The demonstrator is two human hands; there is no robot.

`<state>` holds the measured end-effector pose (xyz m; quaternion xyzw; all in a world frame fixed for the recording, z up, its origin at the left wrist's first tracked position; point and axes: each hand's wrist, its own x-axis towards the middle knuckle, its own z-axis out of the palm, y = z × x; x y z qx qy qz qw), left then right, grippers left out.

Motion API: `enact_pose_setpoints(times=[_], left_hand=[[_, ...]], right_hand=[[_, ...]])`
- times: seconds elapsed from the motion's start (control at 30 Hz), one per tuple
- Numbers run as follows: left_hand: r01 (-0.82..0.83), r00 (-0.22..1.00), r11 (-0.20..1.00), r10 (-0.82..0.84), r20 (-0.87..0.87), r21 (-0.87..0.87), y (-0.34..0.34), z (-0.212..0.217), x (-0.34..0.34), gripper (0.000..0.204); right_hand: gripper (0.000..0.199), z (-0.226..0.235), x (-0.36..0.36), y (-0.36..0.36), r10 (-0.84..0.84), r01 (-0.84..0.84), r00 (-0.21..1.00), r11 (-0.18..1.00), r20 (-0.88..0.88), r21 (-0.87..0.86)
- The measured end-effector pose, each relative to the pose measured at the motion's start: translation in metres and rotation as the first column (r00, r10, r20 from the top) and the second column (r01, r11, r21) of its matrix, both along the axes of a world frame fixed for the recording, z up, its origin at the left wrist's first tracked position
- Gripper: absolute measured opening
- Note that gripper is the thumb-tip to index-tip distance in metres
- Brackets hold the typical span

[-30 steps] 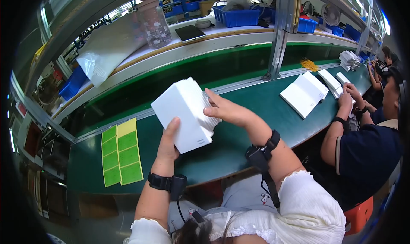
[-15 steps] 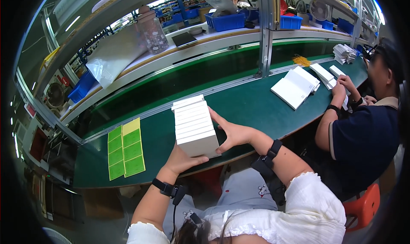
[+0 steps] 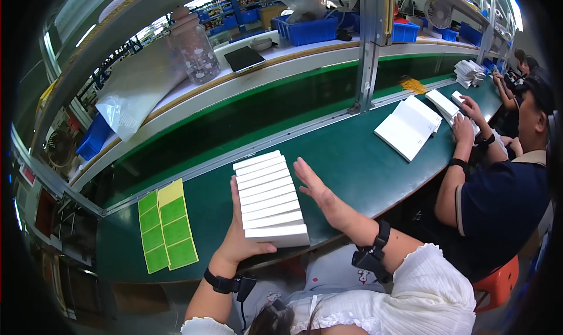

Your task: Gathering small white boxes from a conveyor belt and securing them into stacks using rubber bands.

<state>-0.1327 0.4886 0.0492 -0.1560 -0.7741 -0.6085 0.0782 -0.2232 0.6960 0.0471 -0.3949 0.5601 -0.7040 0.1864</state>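
Observation:
A row of several flat white boxes (image 3: 270, 200) stands on edge on the green workbench (image 3: 352, 159) in front of me. My left hand (image 3: 240, 238) presses against the row's left side, its thumb hooked around the nearest box. My right hand (image 3: 316, 194) is flat with fingers apart against the row's right side. Both wrists wear black bands.
A sheet of green and yellow labels (image 3: 167, 226) lies to the left. A co-worker (image 3: 504, 176) on the right handles more white boxes (image 3: 410, 127). Beyond the bench runs a conveyor with a shelf holding a clear jar (image 3: 196, 50), a plastic bag (image 3: 132, 94) and blue bins (image 3: 311, 30).
The white boxes, held up in the air as a block a second ago, have come down onto the bench. My hands now flank the row instead of carrying it.

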Motion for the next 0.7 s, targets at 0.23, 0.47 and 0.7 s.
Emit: enact_pose_setpoints(times=[0.23, 0.47, 0.7], left_hand=[[0.049, 0.986, 0.996, -0.036, 0.165, -0.072, -0.006, -0.013, -0.012, 0.128], [-0.262, 0.965, 0.848, 0.232, -0.122, -0.460, -0.018, -0.030, -0.016, 0.118], [-0.210, 0.977, 0.970, 0.211, -0.003, -0.119, -0.010, -0.027, -0.025, 0.095]], right_hand=[[0.074, -0.011, 0.019, -0.042, -0.187, 0.196, 0.980, 0.970, 0.072, -0.146], [0.062, 0.028, -0.018, -0.049, -0.274, 0.254, 0.957, 0.951, -0.099, -0.177], [0.057, 0.001, -0.022, -0.078, -0.257, 0.347, 0.905, 0.907, 0.340, -0.238]])
